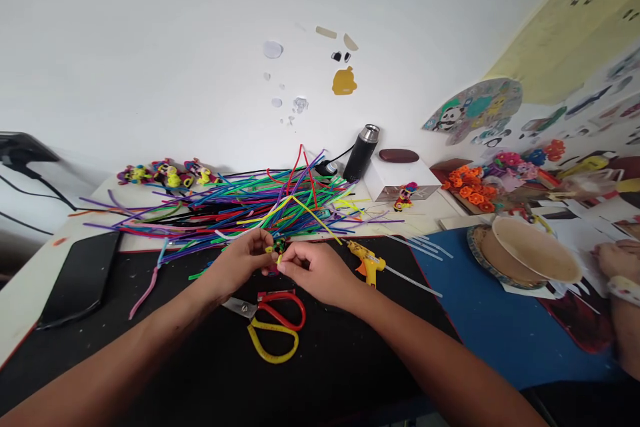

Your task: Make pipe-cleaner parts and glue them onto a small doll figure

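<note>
Black mat (345,363) on pale table (35,287), white wall (175,60) behind; left hand (242,263), right hand (319,272) pinching small figure (279,246).

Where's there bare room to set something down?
The black mat, between the forearms and nearer than the scissors; the blue mat left of the bowl. Pipe cleaners crowd the area beyond both hands.

I find a craft workspace, evidenced by heaped pipe cleaners (250,199), a glue gun (369,263), scissors (247,309) and small figures (171,175).
</note>
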A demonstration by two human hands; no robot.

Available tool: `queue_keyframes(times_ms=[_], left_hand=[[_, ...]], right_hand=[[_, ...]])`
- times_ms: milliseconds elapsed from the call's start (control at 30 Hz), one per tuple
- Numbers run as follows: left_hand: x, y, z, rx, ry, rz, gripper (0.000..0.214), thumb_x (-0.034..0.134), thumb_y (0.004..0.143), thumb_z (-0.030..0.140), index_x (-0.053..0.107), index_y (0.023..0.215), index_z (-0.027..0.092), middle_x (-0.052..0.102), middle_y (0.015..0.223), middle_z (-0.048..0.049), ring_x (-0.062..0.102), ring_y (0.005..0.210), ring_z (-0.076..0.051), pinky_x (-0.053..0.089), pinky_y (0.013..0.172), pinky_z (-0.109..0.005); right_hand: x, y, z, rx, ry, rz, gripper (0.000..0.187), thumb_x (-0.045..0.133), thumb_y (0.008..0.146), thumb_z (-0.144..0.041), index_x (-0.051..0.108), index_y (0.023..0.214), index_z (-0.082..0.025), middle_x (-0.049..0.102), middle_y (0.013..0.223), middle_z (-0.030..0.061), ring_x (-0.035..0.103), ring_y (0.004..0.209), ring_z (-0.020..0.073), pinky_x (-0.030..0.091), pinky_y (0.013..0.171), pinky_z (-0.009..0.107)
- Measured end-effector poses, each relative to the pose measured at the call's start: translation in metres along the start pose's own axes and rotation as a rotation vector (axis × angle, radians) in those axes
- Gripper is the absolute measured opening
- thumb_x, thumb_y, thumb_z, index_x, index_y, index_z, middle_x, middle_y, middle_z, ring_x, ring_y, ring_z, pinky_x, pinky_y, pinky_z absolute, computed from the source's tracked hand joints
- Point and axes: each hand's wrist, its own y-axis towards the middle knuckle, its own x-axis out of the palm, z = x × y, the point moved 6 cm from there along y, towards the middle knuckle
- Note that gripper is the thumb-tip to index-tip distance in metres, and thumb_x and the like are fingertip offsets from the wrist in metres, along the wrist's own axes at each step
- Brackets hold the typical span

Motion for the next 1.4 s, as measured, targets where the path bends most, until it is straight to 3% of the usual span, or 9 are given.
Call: queue_keyframes(times_ms=[167, 367, 500, 600, 733, 1000, 1400], left_hand=[[0.002, -0.004, 0.006, 0.028, -0.107, 0.024, 0.036, 0.085, 0.071, 0.033, 0.056, 0.087, 0.02, 0.06, 0.068, 0.0068, 0.055, 0.057, -0.011, 0.046, 0.058, -0.025], [0.011, -0.014, 0.011, 0.028, -0.211, -0.008, 0.036, 0.088, 0.072, 0.032, 0.059, 0.088, 0.019, 0.062, 0.072, 0.005, 0.055, 0.06, -0.011, 0.045, 0.057, -0.024], [0.01, -0.017, 0.012, 0.014, -0.268, -0.029, 0.037, 0.09, 0.072, 0.033, 0.059, 0.088, 0.019, 0.064, 0.073, 0.0037, 0.057, 0.062, -0.012, 0.045, 0.058, -0.024], [0.008, -0.018, 0.014, 0.026, -0.266, -0.041, 0.037, 0.089, 0.074, 0.035, 0.059, 0.088, 0.019, 0.063, 0.074, 0.0036, 0.058, 0.065, -0.012, 0.046, 0.06, -0.024], [0.01, -0.019, 0.019, 0.077, -0.151, -0.047, 0.036, 0.088, 0.077, 0.037, 0.058, 0.089, 0.02, 0.061, 0.073, 0.0045, 0.055, 0.066, -0.012, 0.047, 0.06, -0.024], [0.019, -0.023, 0.025, 0.13, -0.048, -0.055, 0.036, 0.084, 0.08, 0.042, 0.056, 0.089, 0.021, 0.058, 0.079, 0.0041, 0.054, 0.067, -0.012, 0.048, 0.061, -0.025], [0.022, -0.027, 0.026, 0.151, -0.031, -0.055, 0.034, 0.081, 0.085, 0.043, 0.055, 0.091, 0.021, 0.057, 0.082, 0.0029, 0.053, 0.069, -0.012, 0.048, 0.062, -0.024]], right_hand=[[0.019, -0.011, 0.011, -0.008, 0.038, 0.013, 0.012, 0.068, 0.094, -0.029, 0.068, 0.085, -0.021, 0.061, 0.07, -0.0045, 0.051, 0.06, 0.0112, 0.035, 0.058, 0.024], [0.04, -0.017, 0.045, 0.187, 0.417, -0.056, 0.028, 0.07, 0.092, -0.048, 0.064, 0.089, -0.02, 0.057, 0.06, -0.0066, 0.05, 0.042, 0.0093, 0.037, 0.044, 0.021], [0.035, -0.018, 0.046, 0.216, 0.528, -0.082, 0.041, 0.071, 0.088, -0.059, 0.064, 0.092, -0.019, 0.065, 0.065, -0.0033, 0.058, 0.045, 0.0106, 0.037, 0.041, 0.02], [0.025, -0.017, 0.047, 0.228, 0.57, -0.029, 0.045, 0.07, 0.087, -0.061, 0.065, 0.095, -0.018, 0.068, 0.067, -0.0013, 0.062, 0.048, 0.0122, 0.036, 0.04, 0.02], [0.018, -0.014, 0.046, 0.213, 0.587, 0.037, 0.042, 0.072, 0.086, -0.058, 0.064, 0.09, -0.018, 0.067, 0.063, -0.0027, 0.06, 0.047, 0.0109, 0.035, 0.039, 0.019], [0.027, -0.014, 0.043, 0.207, 0.64, -0.015, 0.046, 0.074, 0.084, -0.062, 0.064, 0.089, -0.018, 0.066, 0.062, -0.0036, 0.057, 0.042, 0.0092, 0.038, 0.04, 0.02], [0.024, -0.018, 0.037, 0.22, 0.712, -0.016, 0.045, 0.077, 0.082, -0.061, 0.065, 0.088, -0.018, 0.065, 0.061, -0.0039, 0.057, 0.043, 0.0094, 0.036, 0.039, 0.019]])
